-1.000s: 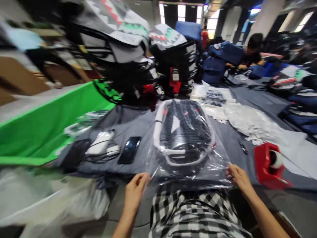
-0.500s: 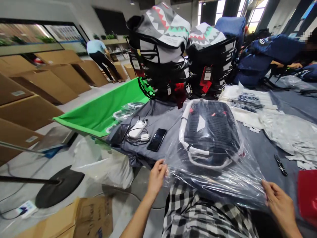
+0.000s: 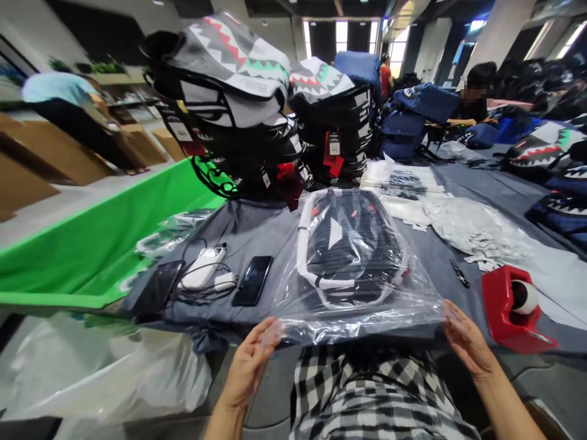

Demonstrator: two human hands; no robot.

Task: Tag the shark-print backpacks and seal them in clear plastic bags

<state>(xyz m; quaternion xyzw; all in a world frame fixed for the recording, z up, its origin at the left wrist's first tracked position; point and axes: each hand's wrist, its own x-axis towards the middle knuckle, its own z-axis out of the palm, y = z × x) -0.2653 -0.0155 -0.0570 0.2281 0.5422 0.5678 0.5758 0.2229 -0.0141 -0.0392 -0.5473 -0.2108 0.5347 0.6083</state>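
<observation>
A dark backpack (image 3: 355, 238) with white trim lies inside a clear plastic bag (image 3: 339, 327) on the dark-covered table. The bag's mouth faces me and is stretched flat along the table's front edge. My left hand (image 3: 254, 354) pinches its left corner, fingers closed on the film. At the opposite corner my right hand (image 3: 470, 339) is closed on the plastic, thumb and fingers together. A black phone (image 3: 252, 280) lies left of the bag. Off to the right stands a red tape dispenser (image 3: 509, 311), with small black thread snips (image 3: 460, 274) beyond it.
Stacked shark-print backpacks (image 3: 229, 110) rise behind the bag. A white charger with cables (image 3: 202, 267) sits at left, beside a green fabric bin (image 3: 114, 214). Plastic bags (image 3: 477, 229) lie at right. One person (image 3: 68, 98) bends near cartons; another sits across the table.
My view has swung to the right, bringing the tape dispenser fully into sight. Both hands still grip the bag's corners, and its open edge now lies more level.
</observation>
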